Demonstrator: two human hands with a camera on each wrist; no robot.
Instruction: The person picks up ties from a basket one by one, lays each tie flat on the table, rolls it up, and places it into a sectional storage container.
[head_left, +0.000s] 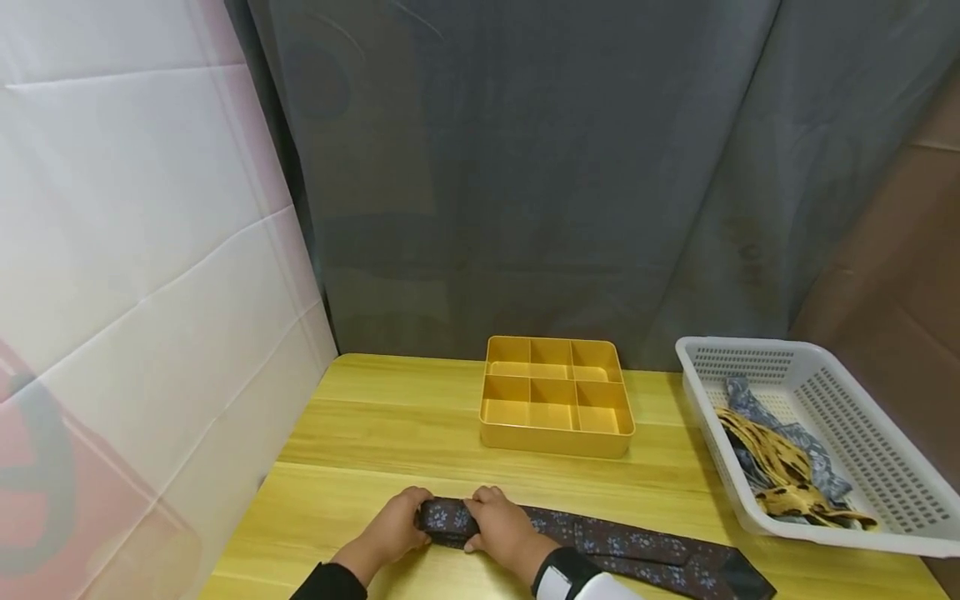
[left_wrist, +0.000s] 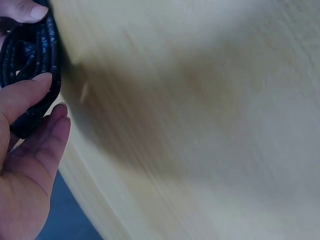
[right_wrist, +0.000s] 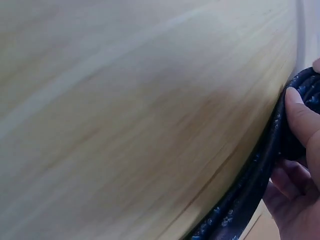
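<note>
At the bottom centre of the head view, the tie [head_left: 600, 542] lies on the tabletop [head_left: 390, 433], its long axis running from the rolled end under the hands out to the lower right. The left hand [head_left: 393, 527] and right hand [head_left: 501, 523] sit side by side on that roll, each grip curled round it; the unrolled length lies on the right hand's side.

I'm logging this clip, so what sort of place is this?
Probably a staged recording booth, not a home: a wooden table closed in by hung grey cloth and a white sheet, with hands on a dark tie.
</note>
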